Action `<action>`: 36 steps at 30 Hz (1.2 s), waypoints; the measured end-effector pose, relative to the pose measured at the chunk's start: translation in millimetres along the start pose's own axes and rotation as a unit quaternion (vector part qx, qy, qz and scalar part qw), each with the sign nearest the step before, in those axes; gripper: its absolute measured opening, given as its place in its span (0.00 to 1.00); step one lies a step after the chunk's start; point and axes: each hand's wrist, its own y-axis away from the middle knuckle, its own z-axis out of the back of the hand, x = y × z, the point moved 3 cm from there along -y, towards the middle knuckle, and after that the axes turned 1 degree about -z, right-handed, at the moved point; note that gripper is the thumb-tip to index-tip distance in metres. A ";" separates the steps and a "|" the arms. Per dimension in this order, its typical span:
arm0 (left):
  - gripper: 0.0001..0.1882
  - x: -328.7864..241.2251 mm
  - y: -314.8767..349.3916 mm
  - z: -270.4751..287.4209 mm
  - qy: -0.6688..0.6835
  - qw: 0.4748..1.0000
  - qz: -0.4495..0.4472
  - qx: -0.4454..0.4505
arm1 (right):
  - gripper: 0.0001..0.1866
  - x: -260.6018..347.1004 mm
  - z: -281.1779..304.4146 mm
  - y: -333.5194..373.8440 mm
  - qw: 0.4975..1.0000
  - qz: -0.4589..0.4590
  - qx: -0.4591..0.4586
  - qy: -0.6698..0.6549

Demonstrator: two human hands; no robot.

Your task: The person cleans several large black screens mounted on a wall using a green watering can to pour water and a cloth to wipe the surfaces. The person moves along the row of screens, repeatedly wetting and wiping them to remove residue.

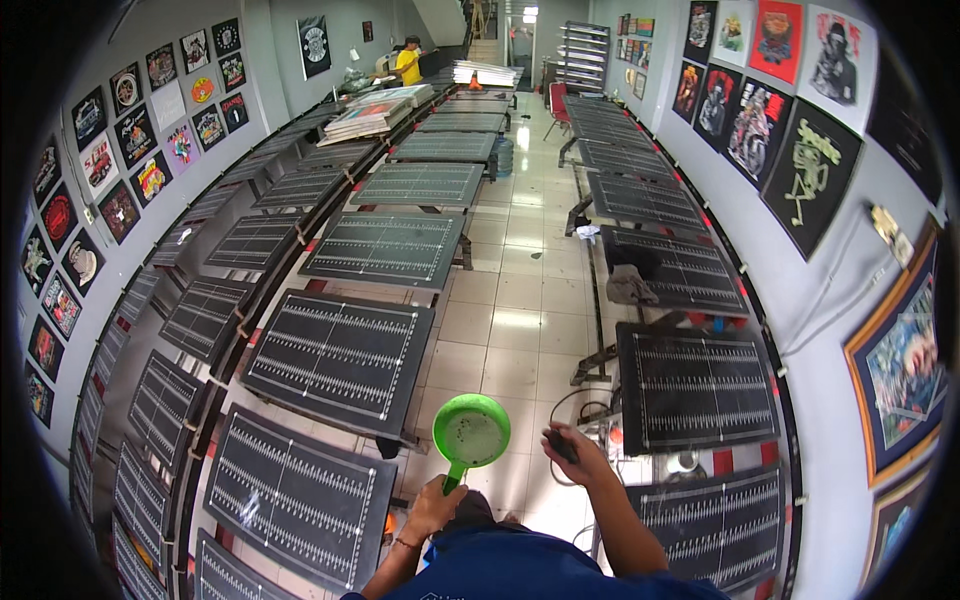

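A round green plastic dipper [470, 430] with a short straight handle is being held low in the middle of the view, over the pale tiled floor [520, 300] of the aisle. Its bowl is facing up, and the inside is showing a dull, speckled bottom; what is in it cannot be told.

Dark printing platens [340, 355] marked with white ruled lines are running in long rows on both sides of the aisle, the nearest one sitting just left of the dipper and another platen [695, 385] standing to its right. A grey cloth [630, 285] is lying on a platen further along the right row. Printed dark shirts and framed posters [805, 175] are hanging along both walls. A stack of flat screens [365, 115] is resting at the far end of the left row, and a person in a yellow shirt [408, 65] is standing well beyond it.

The left hand [432, 505] is rising from the lower edge, its fingers clenched around the dipper's handle. The right hand [572, 450] is reaching forward just right of the dipper, its fingers curled around a small dark object [560, 445] too small to identify, with cables on the floor beneath it.
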 end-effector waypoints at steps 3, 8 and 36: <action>0.20 -22.8 -91.5 9.5 0.032 0.999 0.011 -0.025 | 0.21 63.3 -58.0 -103.0 0.995 -0.020 0.061 0.073; 0.19 -48.3 -276.4 17.5 -0.035 0.994 -0.086 -0.059 | 0.21 153.2 -90.1 -230.8 0.983 0.017 0.061 0.173; 0.17 -463.6 -1192.5 124.4 0.125 0.987 -0.003 -0.101 | 0.17 711.5 -157.0 -1038.5 0.995 -0.016 -0.010 0.102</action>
